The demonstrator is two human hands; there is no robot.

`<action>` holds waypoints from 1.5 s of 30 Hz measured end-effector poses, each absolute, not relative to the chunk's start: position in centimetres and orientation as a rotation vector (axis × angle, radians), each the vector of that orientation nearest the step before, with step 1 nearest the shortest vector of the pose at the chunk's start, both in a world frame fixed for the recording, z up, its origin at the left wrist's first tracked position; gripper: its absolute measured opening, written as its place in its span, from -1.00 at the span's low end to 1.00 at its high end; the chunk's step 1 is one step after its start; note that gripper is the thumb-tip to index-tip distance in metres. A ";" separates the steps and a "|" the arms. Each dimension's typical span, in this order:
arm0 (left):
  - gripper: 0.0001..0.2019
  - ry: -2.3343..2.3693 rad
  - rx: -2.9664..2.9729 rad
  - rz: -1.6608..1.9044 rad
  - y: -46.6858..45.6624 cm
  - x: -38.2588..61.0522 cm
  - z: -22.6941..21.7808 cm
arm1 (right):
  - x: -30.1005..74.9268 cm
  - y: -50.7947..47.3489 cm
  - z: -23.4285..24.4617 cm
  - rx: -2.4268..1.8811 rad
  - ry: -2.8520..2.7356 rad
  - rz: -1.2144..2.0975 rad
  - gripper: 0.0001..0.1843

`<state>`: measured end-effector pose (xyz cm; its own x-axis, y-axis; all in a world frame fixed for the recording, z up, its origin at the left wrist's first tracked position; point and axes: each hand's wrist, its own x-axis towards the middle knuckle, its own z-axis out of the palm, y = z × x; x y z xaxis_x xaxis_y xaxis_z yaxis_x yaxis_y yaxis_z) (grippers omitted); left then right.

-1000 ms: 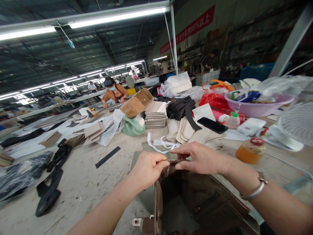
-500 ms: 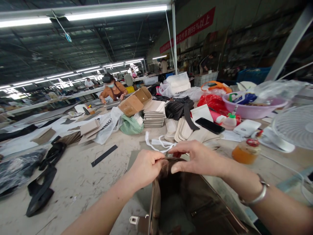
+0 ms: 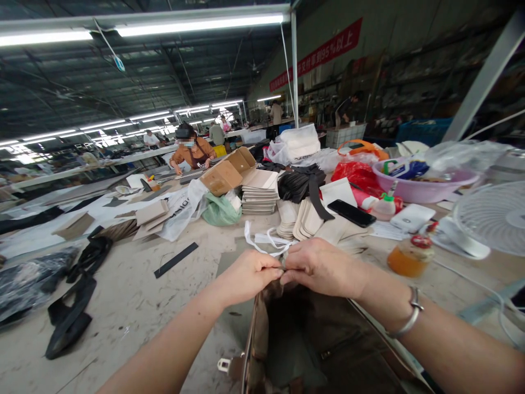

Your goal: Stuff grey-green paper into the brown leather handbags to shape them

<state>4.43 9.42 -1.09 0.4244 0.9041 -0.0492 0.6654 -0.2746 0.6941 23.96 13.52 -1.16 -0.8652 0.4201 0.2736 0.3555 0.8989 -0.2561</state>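
Note:
A dark brown bag (image 3: pixel 328 339) stands at the table's near edge with its mouth facing me, and its lining and an inner zip show. My left hand (image 3: pixel 250 276) pinches the far rim of the bag between thumb and fingers. Right beside it, my right hand (image 3: pixel 318 268) grips the same rim, thumb toward me; the fingertips of both hands nearly meet. A metal clasp (image 3: pixel 223 365) sticks out at the bag's left side. White straps (image 3: pixel 266 239) lie just beyond my hands.
Stacked grey boards (image 3: pixel 259 192), a phone (image 3: pixel 351 213), a jar of amber liquid (image 3: pixel 410 256) and a fan (image 3: pixel 496 219) stand beyond and right. A dark strip (image 3: pixel 176 260) and black straps (image 3: pixel 69 323) lie left. A co-worker (image 3: pixel 192 150) works across the table.
My right hand has moved left and closed on the rim beside my left hand; its fingers were spread before. My left hand stays nearly in place.

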 end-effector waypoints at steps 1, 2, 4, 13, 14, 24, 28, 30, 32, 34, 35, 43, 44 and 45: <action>-0.76 1.274 2.011 0.447 9.6 4.2 -1.0 | 24.0 13.6 -1.1 -0.573 -2.741 0.278 -0.69; -0.75 1.221 1.981 0.422 9.7 4.0 -0.9 | 24.0 13.8 -1.1 -0.571 -2.740 0.274 -0.69; -0.73 1.119 1.879 0.427 9.7 3.6 -0.8 | 24.2 14.0 -1.2 -0.577 -2.736 0.271 -0.69; -0.71 1.194 1.739 0.613 8.3 3.6 -1.4 | 24.0 13.9 -1.1 -0.630 -2.728 0.196 -0.71; -0.72 1.192 1.739 0.629 8.3 3.7 -1.4 | 24.1 13.9 -1.1 -0.649 -2.731 0.194 -0.69; -0.70 1.262 1.748 0.799 8.1 4.2 -2.0 | 24.3 14.3 -1.1 -0.723 -2.592 0.465 -0.48; -0.75 1.340 1.678 0.887 7.9 4.2 -2.5 | 23.2 13.9 -0.5 -0.720 -2.681 0.269 -0.68; -0.78 1.393 1.674 0.901 7.9 4.3 -2.7 | 22.6 13.6 -0.1 -0.777 -2.761 0.133 -0.79; -0.80 1.387 1.676 0.925 7.9 4.4 -2.8 | 22.1 13.3 0.1 -0.835 -2.805 0.005 -0.78; -0.78 1.323 1.653 0.954 7.7 4.3 -2.9 | 21.8 13.1 0.1 -0.867 -2.817 -0.078 -0.76; -0.76 1.276 1.630 0.965 7.5 4.2 -3.0 | 21.8 13.0 0.1 -0.875 -2.818 -0.097 -0.74; -0.27 1.201 1.463 0.992 3.8 3.3 -3.1 | 22.7 13.3 -0.4 -0.977 -2.806 0.193 -0.41; -0.29 1.202 1.480 0.989 3.2 3.4 -3.0 | 22.8 13.4 -0.4 -0.955 -2.782 0.323 -0.36; -0.34 1.190 1.499 0.988 2.8 3.5 -2.9 | 23.0 13.4 -0.3 -0.918 -2.739 0.471 -0.34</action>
